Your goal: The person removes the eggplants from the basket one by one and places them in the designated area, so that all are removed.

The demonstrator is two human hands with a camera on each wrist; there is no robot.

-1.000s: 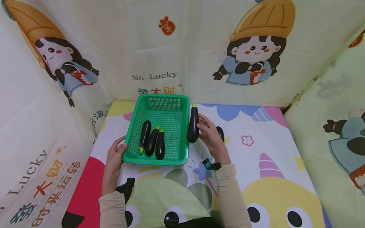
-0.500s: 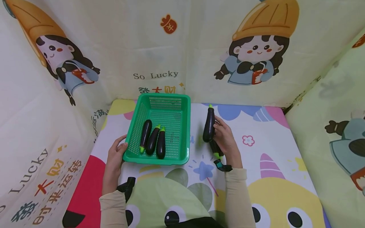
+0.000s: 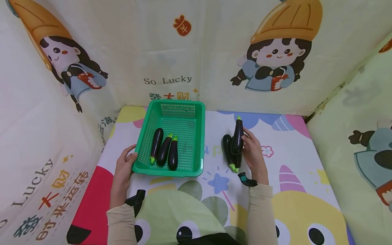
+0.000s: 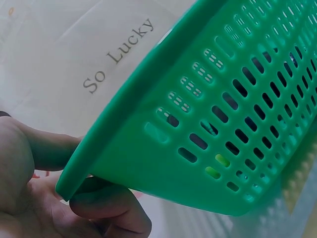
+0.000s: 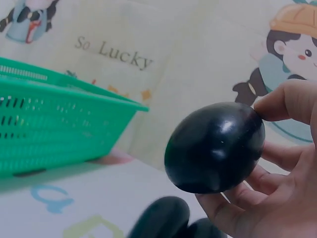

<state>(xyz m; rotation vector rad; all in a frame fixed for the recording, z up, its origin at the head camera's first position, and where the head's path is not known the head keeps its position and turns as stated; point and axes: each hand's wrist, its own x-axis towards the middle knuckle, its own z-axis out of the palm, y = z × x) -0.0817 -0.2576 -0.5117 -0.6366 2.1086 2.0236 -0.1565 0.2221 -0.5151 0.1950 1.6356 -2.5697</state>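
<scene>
A green plastic basket with slotted walls stands on the table, and three dark eggplants lie in its left half. My left hand pinches the basket's left rim, thumb on one side and fingers on the other, as the left wrist view shows. To the right of the basket, my right hand holds an eggplant by its side, green stem end pointing away. Below that held eggplant lie two more eggplants on the table, partly covered by it. The right wrist view shows the held eggplant's rounded end, raised off the table.
A cartoon-printed cloth covers the table. Printed fabric walls rise at the back and both sides, the back one close behind the basket. A dark strap is on each wrist.
My right hand has carried the eggplant rightward, away from the basket's right edge to over the two eggplants on the table. The left hand and the basket stay put.
</scene>
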